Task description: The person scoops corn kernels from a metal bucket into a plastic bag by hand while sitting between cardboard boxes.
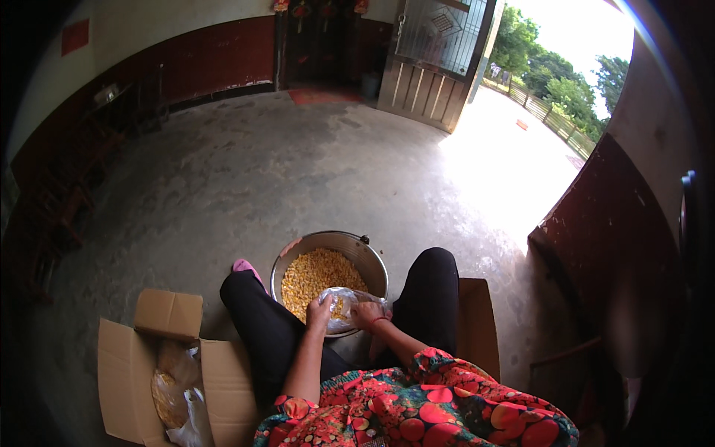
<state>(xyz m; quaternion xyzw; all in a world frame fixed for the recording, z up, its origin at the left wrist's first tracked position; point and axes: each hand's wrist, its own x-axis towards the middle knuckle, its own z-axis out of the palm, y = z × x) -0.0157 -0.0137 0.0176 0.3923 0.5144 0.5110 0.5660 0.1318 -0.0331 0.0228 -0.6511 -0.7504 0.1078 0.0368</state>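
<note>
Between my legs stands a metal bucket [373, 262] holding yellow corn kernels [315, 268]. Over its near side is a clear plastic bag [339, 291] with some kernels showing inside. My left hand [319, 313] grips the bag's left edge. At the bag's right side is my right hand [366, 314], its fingers curled on the plastic, a red string around the wrist. The fingertips of both hands are partly hidden.
An open cardboard box [226, 380] at my left holds plastic bags of yellow grain [167, 391]. Another cardboard box [480, 324] stands beside my right leg. Wooden chairs [70, 207] line the left wall. A metal door [427, 72] stands open ahead.
</note>
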